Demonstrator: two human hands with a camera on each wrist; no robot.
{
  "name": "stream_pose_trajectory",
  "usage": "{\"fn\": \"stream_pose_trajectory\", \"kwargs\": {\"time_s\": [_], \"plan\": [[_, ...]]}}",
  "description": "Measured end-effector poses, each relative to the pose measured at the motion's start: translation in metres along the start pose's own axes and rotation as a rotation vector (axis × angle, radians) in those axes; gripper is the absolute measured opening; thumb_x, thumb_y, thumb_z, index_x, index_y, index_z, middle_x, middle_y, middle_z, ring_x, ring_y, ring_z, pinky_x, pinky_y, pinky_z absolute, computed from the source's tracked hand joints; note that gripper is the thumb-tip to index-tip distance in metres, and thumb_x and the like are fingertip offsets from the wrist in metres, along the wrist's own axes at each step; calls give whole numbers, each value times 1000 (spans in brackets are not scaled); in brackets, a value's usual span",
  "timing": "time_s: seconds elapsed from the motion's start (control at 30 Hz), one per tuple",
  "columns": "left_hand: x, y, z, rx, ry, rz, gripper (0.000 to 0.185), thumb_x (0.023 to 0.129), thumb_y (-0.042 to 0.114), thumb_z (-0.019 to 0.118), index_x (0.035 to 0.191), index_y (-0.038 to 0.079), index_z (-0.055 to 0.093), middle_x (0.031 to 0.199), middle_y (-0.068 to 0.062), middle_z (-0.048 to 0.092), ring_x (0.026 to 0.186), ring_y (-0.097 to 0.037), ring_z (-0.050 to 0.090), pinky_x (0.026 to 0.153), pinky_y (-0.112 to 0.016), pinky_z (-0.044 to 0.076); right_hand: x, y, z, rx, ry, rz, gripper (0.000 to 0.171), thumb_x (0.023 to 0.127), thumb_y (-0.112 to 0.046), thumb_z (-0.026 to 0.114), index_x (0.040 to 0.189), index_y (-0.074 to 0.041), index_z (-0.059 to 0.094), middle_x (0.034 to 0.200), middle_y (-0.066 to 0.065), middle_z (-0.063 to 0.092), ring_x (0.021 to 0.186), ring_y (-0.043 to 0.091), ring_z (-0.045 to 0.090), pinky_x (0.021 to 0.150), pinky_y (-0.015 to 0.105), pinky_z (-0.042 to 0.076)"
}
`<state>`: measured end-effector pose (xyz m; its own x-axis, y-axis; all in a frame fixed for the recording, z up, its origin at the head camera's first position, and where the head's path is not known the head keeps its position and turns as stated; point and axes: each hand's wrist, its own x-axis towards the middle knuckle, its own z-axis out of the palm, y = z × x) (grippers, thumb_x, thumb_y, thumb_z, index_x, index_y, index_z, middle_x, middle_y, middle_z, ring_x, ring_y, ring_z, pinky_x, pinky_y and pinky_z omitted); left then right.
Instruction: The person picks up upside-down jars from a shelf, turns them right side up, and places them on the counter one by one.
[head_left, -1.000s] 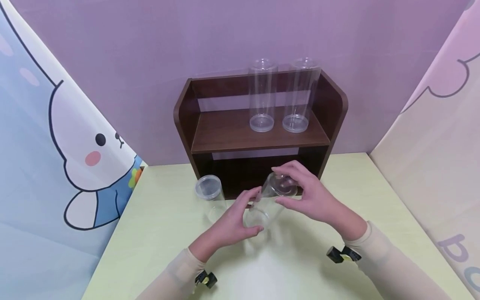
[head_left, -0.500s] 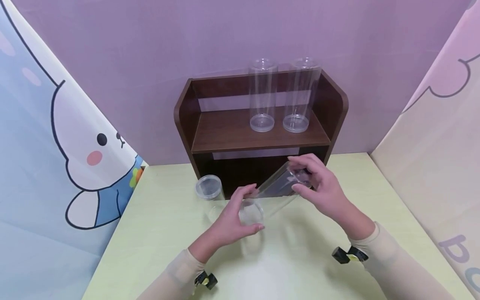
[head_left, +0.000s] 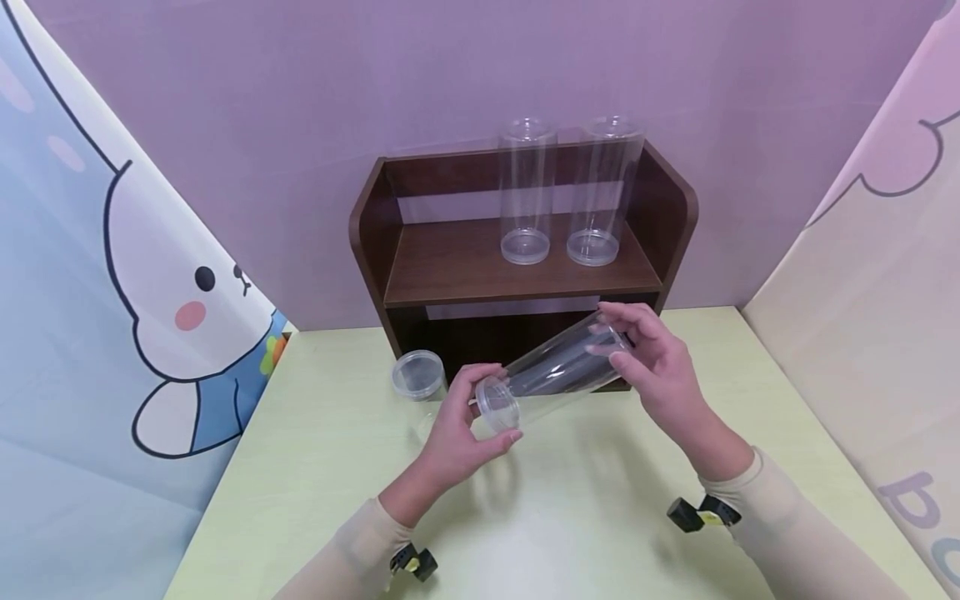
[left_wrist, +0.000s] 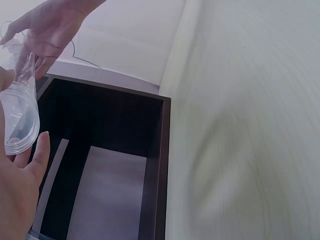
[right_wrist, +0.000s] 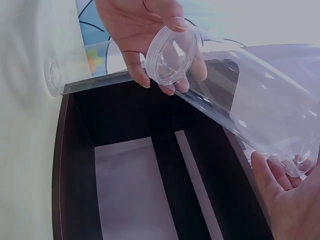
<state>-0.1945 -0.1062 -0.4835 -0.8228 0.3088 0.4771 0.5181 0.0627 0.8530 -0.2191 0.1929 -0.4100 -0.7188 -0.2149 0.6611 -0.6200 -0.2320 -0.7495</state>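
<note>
A tall clear plastic jar [head_left: 562, 367] is held tilted above the table in front of the shelf. Its screw-lidded end [right_wrist: 172, 55] points down to the left, and my left hand [head_left: 457, 433] grips it there between thumb and fingers. At the raised right end, my right hand [head_left: 663, 375] holds the jar round its base. Nothing shows inside it. Just left of my left hand, another clear lidded jar [head_left: 418, 375] stands upright on the table, partly hidden by that hand.
A dark brown two-tier shelf [head_left: 450, 258] stands at the back. On its upper board, toward the right, are two upright clear jars, the left one [head_left: 524, 247] and the right one [head_left: 592, 248]. Printed cloth hangs around the pale table [head_left: 300, 500].
The jar has swung from steeply tilted to nearly sideways, its base end moving right and up with my right hand. My left hand has closed in round the lidded end.
</note>
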Motion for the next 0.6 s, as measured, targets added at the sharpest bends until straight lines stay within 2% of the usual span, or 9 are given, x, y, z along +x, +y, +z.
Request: {"fn": "stream_pose_trajectory", "kwargs": {"time_s": [0.3,0.5,0.6], "plan": [[1,6,-5,-17,20,23,86,83,-3,93,156,10,51,151,-12,53,134,-31,59,104,-40,61,-1,4,-9,-2,-44,67,52,98,22,52,150,20,47,136,12,66,128,21,65,104,36,61],[6,14,-14,-61,19,58,86,83,-10,90,157,8,50,152,-14,52,131,-38,63,108,-41,60,-5,11,-23,-23,-98,167,52,103,17,53,154,11,49,139,7,68,133,17,64,108,26,55],[8,17,-19,-59,17,62,87,84,-11,90,158,10,49,154,-13,52,131,-38,64,108,-42,59,-7,16,-26,-5,-123,190,53,102,17,54,155,9,50,142,7,68,135,18,63,108,26,55]]}}
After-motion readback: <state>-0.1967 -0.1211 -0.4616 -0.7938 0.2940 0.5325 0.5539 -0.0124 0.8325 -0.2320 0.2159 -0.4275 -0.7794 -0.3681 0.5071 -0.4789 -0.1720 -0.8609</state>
